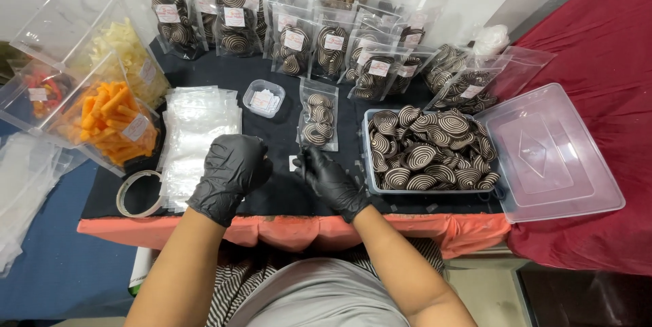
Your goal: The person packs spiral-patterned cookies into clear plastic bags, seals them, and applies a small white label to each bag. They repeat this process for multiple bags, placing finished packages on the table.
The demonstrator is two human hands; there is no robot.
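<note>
Gloved hands meet over a dark cloth: the left hand point(231, 167) is curled closed, the right hand point(331, 179) pinches a small white label point(293, 162), seemingly light, flimsy, best held by its edge.

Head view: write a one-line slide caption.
Gloved left hand and right hand meet over a dark mat, between empty bags and a tub of swirl cookies.
</note>
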